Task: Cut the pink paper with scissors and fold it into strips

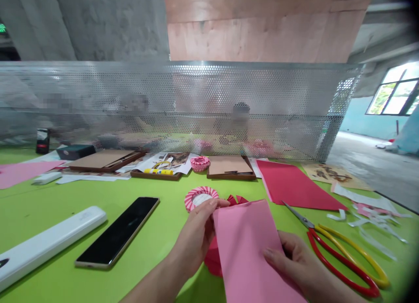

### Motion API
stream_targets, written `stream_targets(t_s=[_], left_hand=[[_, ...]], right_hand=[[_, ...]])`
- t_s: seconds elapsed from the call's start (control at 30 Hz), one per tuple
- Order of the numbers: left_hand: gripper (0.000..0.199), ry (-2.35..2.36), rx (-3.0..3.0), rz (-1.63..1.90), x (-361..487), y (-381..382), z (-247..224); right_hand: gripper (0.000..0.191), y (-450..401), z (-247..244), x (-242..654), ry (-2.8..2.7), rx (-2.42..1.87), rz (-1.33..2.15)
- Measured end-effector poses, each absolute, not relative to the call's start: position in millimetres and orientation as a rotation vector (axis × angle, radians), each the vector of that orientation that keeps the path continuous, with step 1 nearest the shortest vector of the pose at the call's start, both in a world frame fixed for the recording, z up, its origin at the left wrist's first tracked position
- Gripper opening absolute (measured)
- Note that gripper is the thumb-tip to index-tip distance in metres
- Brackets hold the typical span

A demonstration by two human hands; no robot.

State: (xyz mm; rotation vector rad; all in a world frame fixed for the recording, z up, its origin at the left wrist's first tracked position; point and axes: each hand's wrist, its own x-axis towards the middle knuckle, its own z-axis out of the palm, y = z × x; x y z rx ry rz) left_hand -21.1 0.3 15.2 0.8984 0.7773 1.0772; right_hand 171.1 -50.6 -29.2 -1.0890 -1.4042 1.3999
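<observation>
**A:** Left hand [193, 237]?

**B:** Half closed, fingertips pinching the upper left edge of a pink paper sheet [244, 250], just below a striped pink-and-white paper rosette [200, 198].

**A:** Right hand [291, 261]?

**B:** Curled around the sheet's right edge, fingers on top, firm hold. Thumb hidden behind the paper, so its exact place impossible to tell.

**A:** And the sheet itself?

**B:** Raised between both hands above a green table [49, 198], running out of view at the bottom. Folded red paper [212, 259] partly behind it, with red points showing past its top edge. Probably joined to the rosette, though hard to be sure from this angle.

**A:** Step in hand?

**B:** Pink sheet held up in front of the red folds and the rosette, no cutting under way.

**A:** Open room around the edges?

**B:** On the left, bare green tabletop, then a black smartphone [118, 231] and a long white case [46, 246]. On the right, less room: scissors with red and yellow handles [343, 259] just beside the right hand, blades angled toward the sheet, and white paper strips [376, 224] beyond. Farther ahead, a red paper sheet [294, 183] and a second rosette [200, 163].
</observation>
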Motion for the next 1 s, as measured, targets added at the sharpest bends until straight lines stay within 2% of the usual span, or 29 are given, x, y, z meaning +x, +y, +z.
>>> stream_targets(t_s=[0.23,0.47,0.7,0.93,1.0], left_hand=[[0.022,0.617,0.974,0.923,-18,-8,16],[0.026,0.792,1.057,0.690,-11,-13,5],[0.030,0.870,1.083,0.727,-10,-9,2],[0.028,0.911,1.050,0.810,-13,-6,-2],[0.028,0.913,1.064,0.820,-14,-6,-2]], right_hand=[[0.033,-50,-24,166,-1.294,-1.036,1.400],[0.033,-49,-11,165,-1.150,-1.069,1.394],[0.028,-44,-12,164,-1.162,-1.067,1.425],[0.052,-47,-5,161,-1.166,-0.919,1.482],[0.053,-48,-5,163,-1.223,-0.921,1.482]])
